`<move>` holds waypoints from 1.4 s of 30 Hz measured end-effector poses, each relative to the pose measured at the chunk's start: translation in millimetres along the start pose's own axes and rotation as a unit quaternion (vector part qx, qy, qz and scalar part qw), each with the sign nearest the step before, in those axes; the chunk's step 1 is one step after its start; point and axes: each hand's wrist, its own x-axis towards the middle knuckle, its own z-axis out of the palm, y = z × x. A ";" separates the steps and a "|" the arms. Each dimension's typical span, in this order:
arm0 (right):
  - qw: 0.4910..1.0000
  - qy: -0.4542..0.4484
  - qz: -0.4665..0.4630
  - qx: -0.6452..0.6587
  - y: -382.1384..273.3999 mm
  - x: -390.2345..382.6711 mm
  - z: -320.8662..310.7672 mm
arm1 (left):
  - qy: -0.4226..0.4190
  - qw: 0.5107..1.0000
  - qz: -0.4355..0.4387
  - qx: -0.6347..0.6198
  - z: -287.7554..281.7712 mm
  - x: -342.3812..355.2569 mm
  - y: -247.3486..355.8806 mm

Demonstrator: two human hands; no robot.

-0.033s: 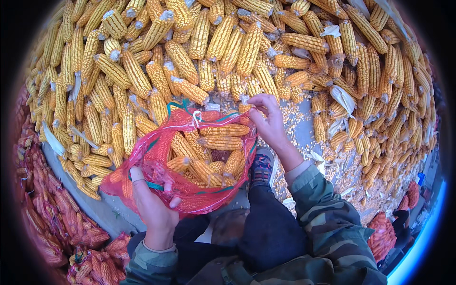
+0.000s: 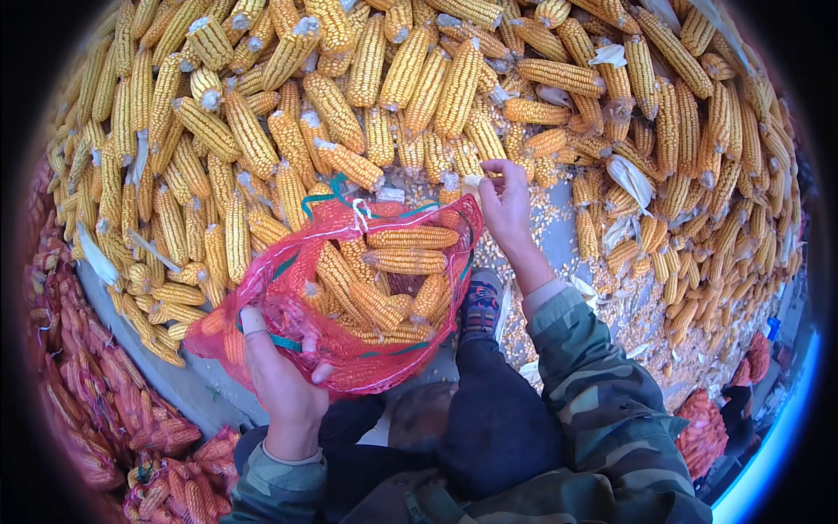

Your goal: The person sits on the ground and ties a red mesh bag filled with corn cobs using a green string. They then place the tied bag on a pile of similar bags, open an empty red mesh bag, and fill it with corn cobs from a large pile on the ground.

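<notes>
A red mesh bag (image 2: pixel 384 380) with green drawstring and several yellow corn cobs (image 2: pixel 406 260) inside stands between my legs, its mouth held wide. My left hand (image 2: pixel 284 380) is closed on the bag's near-left edge, with bunched mesh under the fingers. Just beyond the bag's right rim is my right hand (image 2: pixel 506 205), its fingertips pinched at a small pale scrap (image 2: pixel 472 182) that looks like husk. That hand appears apart from the mesh. A white tie (image 2: pixel 361 214) hangs at the far rim.
A big heap of corn cobs (image 2: pixel 410 79) curves around the far side and right. Loose kernels (image 2: pixel 559 253) and husk bits litter the grey floor. Filled red mesh bags (image 2: pixel 113 393) lie at the left, with another bag (image 2: pixel 701 432) at the lower right. My shoe (image 2: pixel 480 306) touches the bag's right side.
My right hand has let go of the bag's right rim and shifted slightly right and up; a pale scrap now shows at its fingertips. The left hand stays put.
</notes>
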 end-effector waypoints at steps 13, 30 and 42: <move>0.950 -0.206 0.229 -0.056 81.5 19.5 30.1 | -0.026 0.999 -0.033 -0.017 -4.2 -14.0 -3.1; 0.933 -0.242 -0.110 -0.242 16.5 -76.0 -8.1 | 0.033 0.999 0.013 -0.030 -43.7 -45.5 -20.8; 0.872 -0.462 -0.011 0.164 -111.7 -99.1 -4.2 | 0.162 0.942 0.279 0.092 -184.6 -86.7 110.5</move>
